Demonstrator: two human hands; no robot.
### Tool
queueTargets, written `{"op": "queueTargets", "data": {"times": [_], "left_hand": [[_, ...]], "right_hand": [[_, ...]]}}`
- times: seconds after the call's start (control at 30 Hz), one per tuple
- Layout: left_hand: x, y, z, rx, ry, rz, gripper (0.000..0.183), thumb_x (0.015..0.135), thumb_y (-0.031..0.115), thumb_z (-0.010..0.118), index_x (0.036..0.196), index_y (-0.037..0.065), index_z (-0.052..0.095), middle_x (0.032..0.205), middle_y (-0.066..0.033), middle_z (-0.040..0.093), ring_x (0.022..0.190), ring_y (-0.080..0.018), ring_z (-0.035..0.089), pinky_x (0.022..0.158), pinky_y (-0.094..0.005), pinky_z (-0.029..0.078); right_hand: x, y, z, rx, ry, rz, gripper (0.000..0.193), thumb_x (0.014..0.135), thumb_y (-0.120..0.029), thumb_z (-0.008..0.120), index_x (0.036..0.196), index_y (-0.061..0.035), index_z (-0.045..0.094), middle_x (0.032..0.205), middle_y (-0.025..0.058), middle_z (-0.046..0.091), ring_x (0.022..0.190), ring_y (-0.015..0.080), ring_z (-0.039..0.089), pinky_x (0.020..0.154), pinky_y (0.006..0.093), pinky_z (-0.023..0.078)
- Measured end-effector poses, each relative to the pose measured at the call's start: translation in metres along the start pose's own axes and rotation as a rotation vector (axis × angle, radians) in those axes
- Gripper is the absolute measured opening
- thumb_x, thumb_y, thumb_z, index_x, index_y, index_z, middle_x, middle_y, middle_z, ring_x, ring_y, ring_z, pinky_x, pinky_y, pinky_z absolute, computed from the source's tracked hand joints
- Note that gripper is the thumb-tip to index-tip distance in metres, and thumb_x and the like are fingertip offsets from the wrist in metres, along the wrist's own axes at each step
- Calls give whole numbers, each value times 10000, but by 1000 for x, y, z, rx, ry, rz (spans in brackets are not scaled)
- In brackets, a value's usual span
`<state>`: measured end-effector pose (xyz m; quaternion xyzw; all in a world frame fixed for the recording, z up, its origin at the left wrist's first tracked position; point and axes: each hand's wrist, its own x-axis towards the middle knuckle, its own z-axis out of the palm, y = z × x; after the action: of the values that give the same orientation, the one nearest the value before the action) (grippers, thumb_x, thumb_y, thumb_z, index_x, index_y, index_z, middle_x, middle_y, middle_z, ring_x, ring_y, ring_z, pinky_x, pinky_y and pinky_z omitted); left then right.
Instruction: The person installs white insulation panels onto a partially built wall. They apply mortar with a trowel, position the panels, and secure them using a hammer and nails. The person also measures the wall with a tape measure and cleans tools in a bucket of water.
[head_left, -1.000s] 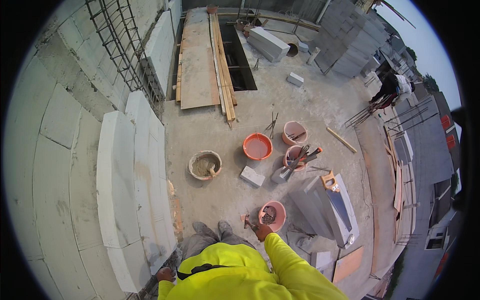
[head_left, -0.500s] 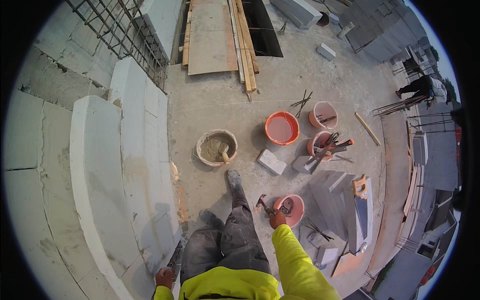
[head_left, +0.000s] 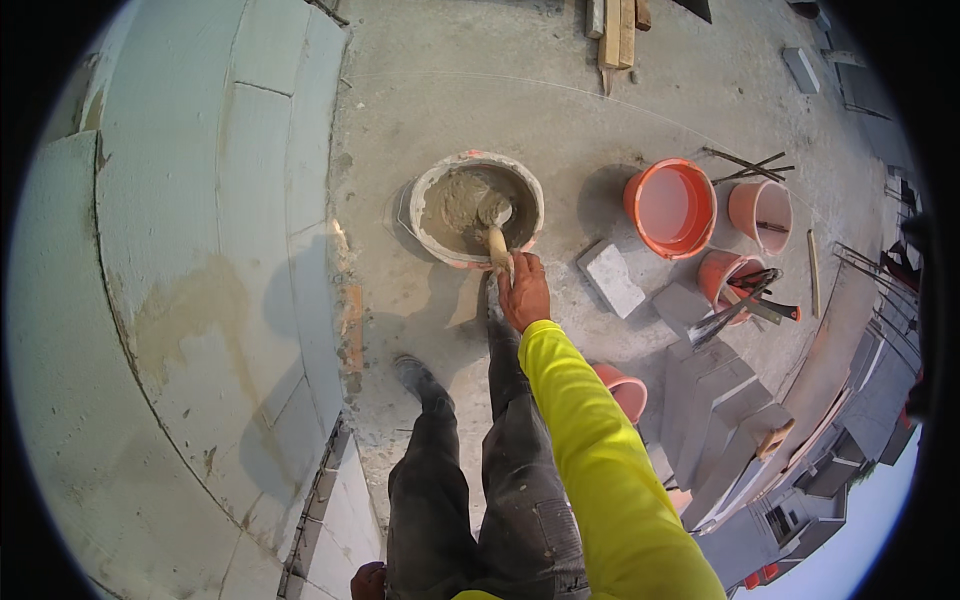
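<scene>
One right hand [head_left: 524, 294] has moved from the pink bucket [head_left: 626, 394] to the end of the wooden-handled ladle [head_left: 497, 238] resting in the mortar bucket [head_left: 479, 157], putting that tool within grasp; whether it has closed is unclear, and the left hand's [head_left: 369, 581] state cannot be told

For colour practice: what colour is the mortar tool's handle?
Light tan handle, clearest in the head view.

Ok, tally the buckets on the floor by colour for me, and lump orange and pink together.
Greyish, mortar-caked bucket: 1
Orange or pink: 4 (liquid-holding bucket, rightmost bucket, tool-filled bucket, partly hidden bucket)
Total: 5
</scene>
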<state>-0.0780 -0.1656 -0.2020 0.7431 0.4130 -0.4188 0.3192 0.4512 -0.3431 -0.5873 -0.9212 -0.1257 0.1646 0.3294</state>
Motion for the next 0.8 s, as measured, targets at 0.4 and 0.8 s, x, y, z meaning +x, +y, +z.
{"op": "queueTargets", "data": {"times": [0.4, 0.8], "left_hand": [[-9, 74, 7, -343, 12, -347, 266, 835, 165, 606, 985, -25, 716, 980, -188, 720, 896, -302, 704, 833, -381, 550], [123, 107, -34, -749, -4, -419, 306, 907, 78, 541, 1185, -38, 596, 1044, -153, 699, 883, -210, 703, 757, -315, 564]], "right_hand": [[61, -8, -37, -403, -317, 0, 526, 802, -140, 629, 1266, 21, 441, 1112, 289, 628, 1009, 472, 647, 906, 498, 527], [22, 42, -51, -455, -540, 107, 445, 874, -97, 558, 1299, -132, 432, 1113, 236, 540, 946, 459, 638, 834, 547, 526]]}}
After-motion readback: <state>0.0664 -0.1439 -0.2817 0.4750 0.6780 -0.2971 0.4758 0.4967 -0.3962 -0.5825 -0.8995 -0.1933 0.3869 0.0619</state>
